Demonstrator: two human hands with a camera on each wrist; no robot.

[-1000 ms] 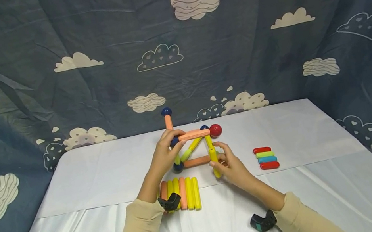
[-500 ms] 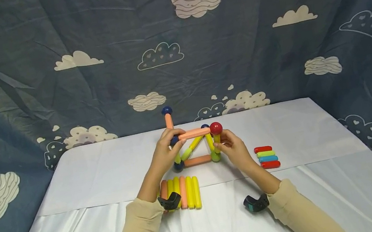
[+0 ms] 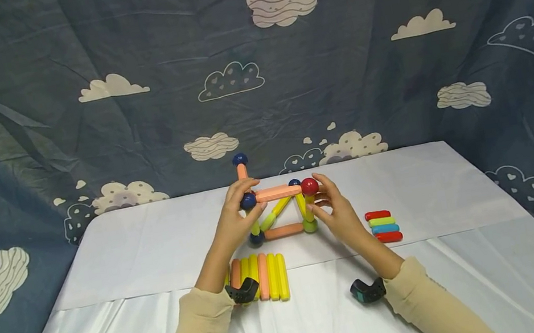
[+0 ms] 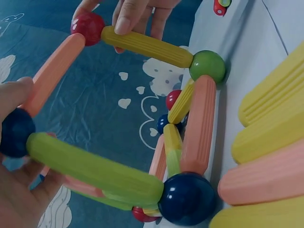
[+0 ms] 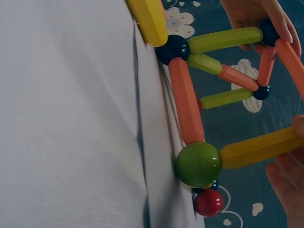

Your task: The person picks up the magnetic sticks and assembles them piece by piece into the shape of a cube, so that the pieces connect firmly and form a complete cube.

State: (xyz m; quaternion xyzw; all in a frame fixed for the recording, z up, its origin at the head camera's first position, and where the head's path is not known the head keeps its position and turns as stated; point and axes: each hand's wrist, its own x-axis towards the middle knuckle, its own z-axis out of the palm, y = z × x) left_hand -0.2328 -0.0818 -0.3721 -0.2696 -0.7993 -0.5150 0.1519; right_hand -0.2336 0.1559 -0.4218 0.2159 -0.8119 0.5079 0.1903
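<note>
Both hands are on a frame of magnetic sticks and balls. With thumb and fingers, my left hand [image 3: 234, 216] grips the dark blue ball [image 3: 248, 201] at the upper left corner. From that ball an orange stick [image 3: 278, 193] runs across to a red ball [image 3: 309, 186]. My right hand [image 3: 340, 216] pinches the yellow stick [image 4: 154, 50] under the red ball, a finger reaching behind that ball. The yellow stick's lower end meets a green ball [image 5: 198, 164]. A lime stick [image 4: 95, 168] forms the left side, a second orange stick [image 3: 284, 231] the bottom.
Several yellow and orange sticks [image 3: 273, 278] lie in a row before the frame, partly behind the left wrist. A short stack of red, lime and blue sticks [image 3: 384, 228] lies right of the right hand. More balls and sticks of the structure extend behind; a cloud-patterned cloth [image 3: 238, 113] hangs beyond the table.
My right hand has moved up from low in front, where it held a yellow stick. The stick now stands between the green and red balls. My left hand's fingers shifted slightly on the blue ball.
</note>
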